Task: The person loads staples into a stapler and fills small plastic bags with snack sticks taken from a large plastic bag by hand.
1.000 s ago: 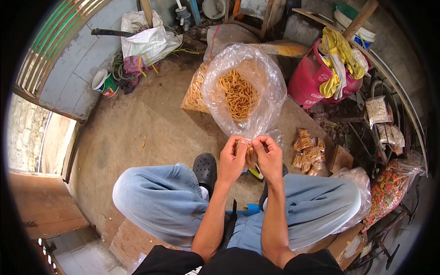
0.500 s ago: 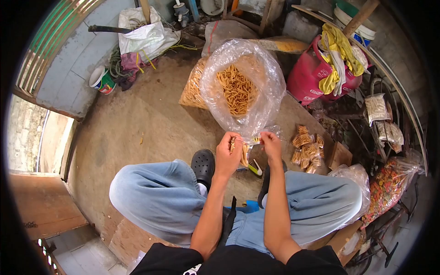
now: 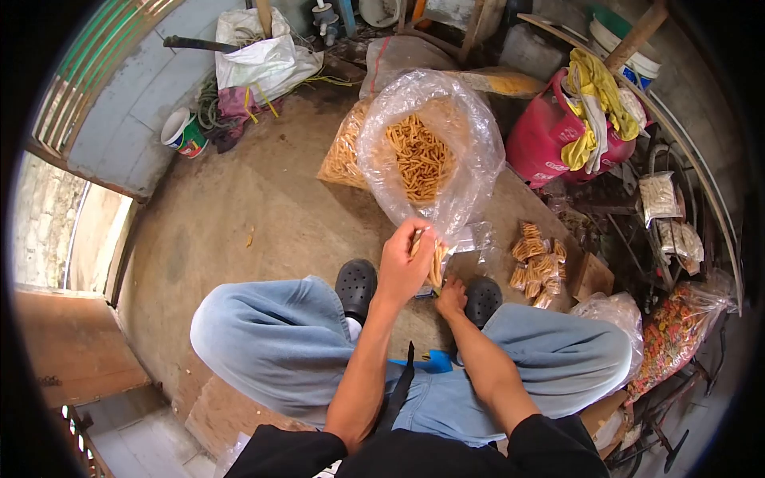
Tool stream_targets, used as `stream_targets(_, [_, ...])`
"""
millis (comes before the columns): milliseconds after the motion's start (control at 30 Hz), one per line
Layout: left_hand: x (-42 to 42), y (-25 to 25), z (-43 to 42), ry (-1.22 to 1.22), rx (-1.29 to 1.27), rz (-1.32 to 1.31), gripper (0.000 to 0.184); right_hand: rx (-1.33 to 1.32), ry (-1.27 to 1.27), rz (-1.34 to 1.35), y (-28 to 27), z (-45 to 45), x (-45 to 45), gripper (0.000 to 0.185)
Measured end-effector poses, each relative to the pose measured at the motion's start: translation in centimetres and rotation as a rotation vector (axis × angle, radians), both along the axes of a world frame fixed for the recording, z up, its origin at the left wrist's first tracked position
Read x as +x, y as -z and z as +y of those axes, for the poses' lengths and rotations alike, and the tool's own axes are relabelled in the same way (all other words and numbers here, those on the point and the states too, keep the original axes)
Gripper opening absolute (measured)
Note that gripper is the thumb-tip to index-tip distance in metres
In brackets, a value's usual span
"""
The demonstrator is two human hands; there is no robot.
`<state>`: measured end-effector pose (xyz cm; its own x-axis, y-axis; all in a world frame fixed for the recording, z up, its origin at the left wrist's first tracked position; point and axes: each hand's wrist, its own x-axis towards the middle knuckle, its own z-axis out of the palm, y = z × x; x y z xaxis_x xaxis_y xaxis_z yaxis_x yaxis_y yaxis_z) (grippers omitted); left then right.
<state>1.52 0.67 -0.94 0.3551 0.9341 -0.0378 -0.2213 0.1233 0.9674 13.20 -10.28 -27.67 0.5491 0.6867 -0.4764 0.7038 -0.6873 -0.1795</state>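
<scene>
My left hand (image 3: 406,263) is closed on the top of a small clear plastic bag of stick snacks (image 3: 437,265). Low beside that packet, my right hand (image 3: 452,298) has its fingers curled over a small green and dark stapler (image 3: 436,292), most of it hidden beneath them. Just ahead stands a large open plastic sack (image 3: 476,171), its rim rolled outward, with loose brown stick snacks (image 3: 418,155) inside. Some empty clear plastic bags (image 3: 476,239) lie between the sack and my right hand.
Several filled snack packets (image 3: 539,267) are piled on the floor to the right. Behind them stands a pink drum (image 3: 542,131) with yellow cloths (image 3: 594,111). A bag of colourful snacks (image 3: 673,327) leans at far right. A paint bucket (image 3: 183,134) sits at left.
My right hand has let go of the small bag's top and moved down to the stapler on the floor. My left hand keeps the packet, gripping it nearer its top.
</scene>
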Motion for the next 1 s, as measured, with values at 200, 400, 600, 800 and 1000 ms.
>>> stream_targets(200, [2.3, -4.9, 5.0, 0.117, 0.160, 0.017, 0.014, 0.070, -0.070, 0.049, -0.7, -0.7, 1.0, 0.053])
stream_targets(400, [3.9, -7.8, 9.0, 0.354, 0.057, -0.079, 0.014, 0.267, 0.301, 0.331, -0.5, 0.2, 3.2, 0.056])
stream_targets(600, [-1.6, -9.4, 10.2, 0.560, 0.468, 0.409, 0.017, 0.345, -0.167, 0.666, -7.3, 7.6, 15.1, 0.061])
stream_targets(800, [-2.6, -12.2, 8.9, 0.610, 0.562, 0.497, 0.015, 0.208, -0.366, 0.600, -33.0, 13.9, 15.2, 0.052])
stream_targets(1000, [-2.5, -14.2, 7.9, 0.673, 0.665, 0.521, 0.011, 0.461, -0.625, 0.704, -42.4, 9.5, 9.2, 0.058])
